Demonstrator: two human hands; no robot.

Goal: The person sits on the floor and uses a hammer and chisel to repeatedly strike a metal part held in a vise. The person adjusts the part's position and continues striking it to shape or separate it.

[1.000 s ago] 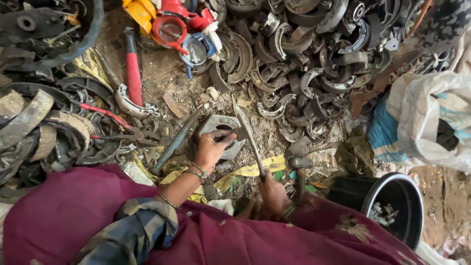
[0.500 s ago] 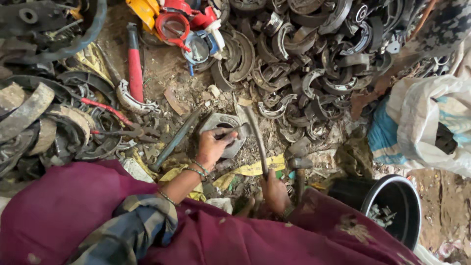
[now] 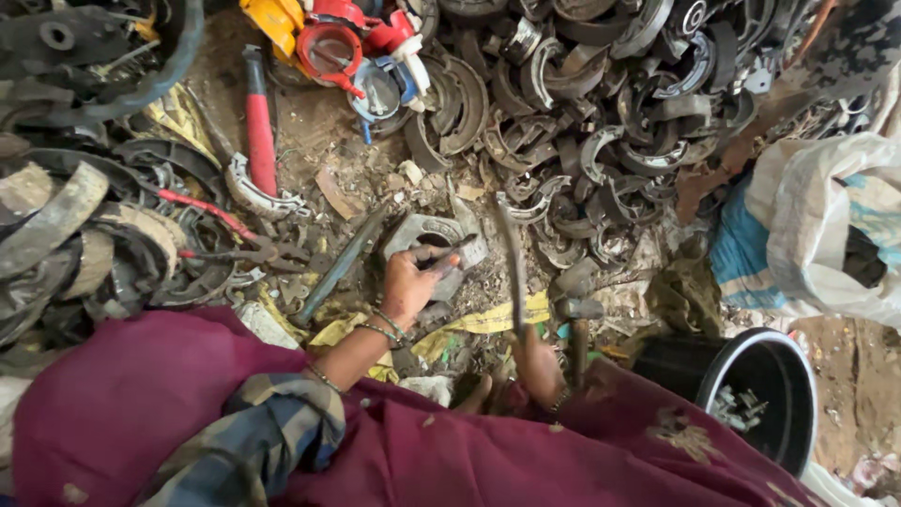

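Observation:
My left hand [image 3: 407,284], with bangles at the wrist, grips a short dark metal piece [image 3: 450,252] and presses it onto a grey metal block with a round hole [image 3: 418,232] lying on the dirt. Lower down, my right hand [image 3: 539,368] is closed around the bottom of a long thin metal bar [image 3: 512,265]. The bar points away from me, looks blurred, and ends just right of the block. A small hammer [image 3: 578,314] stands right beside the right hand. Purple cloth [image 3: 141,404] covers my lap.
A big heap of curved dark brake shoes [image 3: 601,122] fills the far side, and more scrap [image 3: 84,235] lies left. A red-handled tool [image 3: 260,141], red and yellow parts [image 3: 328,38], a black bucket [image 3: 751,390] and a white sack [image 3: 826,225] surround the spot.
The long bar in my right hand has shifted a little to the right and now looks blurred. My left hand stays on the grey block.

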